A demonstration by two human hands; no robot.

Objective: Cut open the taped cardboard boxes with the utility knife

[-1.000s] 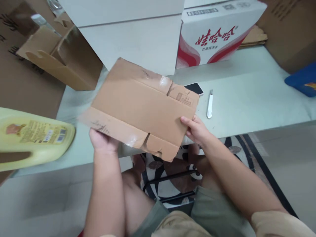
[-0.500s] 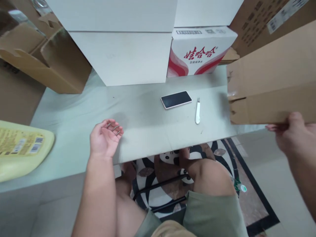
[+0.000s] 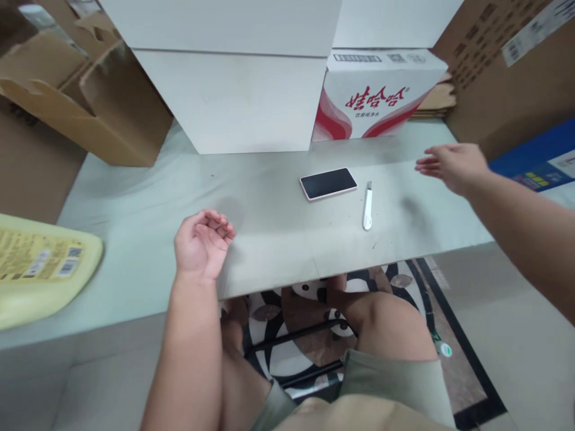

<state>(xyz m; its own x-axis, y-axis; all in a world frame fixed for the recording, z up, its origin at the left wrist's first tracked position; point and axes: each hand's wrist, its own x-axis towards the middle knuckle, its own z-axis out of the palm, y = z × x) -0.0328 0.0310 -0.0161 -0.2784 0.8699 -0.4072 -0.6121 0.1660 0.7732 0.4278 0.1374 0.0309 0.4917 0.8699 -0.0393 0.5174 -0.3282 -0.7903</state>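
My left hand [image 3: 205, 244] rests palm up over the front of the table, fingers loosely curled and holding nothing. My right hand [image 3: 453, 166] hovers over the right side of the table, fingers stretched out, with nothing in it. Between the two hands lie a dark-screened smartphone [image 3: 328, 184] and a white utility knife [image 3: 367, 207]. The knife, its short blade tip pointing away from me, is the nearer of these to my right hand.
A white and red carton [image 3: 377, 96] stands at the back beside stacked white boxes [image 3: 233, 102]. An open cardboard box [image 3: 121, 108] is at left, a yellow bottle [image 3: 49, 272] at front left. A blue box [image 3: 539, 158] and a large brown carton [image 3: 516, 84] are at right.
My right hand has let go of the brown cardboard box, which is out of view, and has moved up and left over the table. My left hand has shifted slightly right in the picture.
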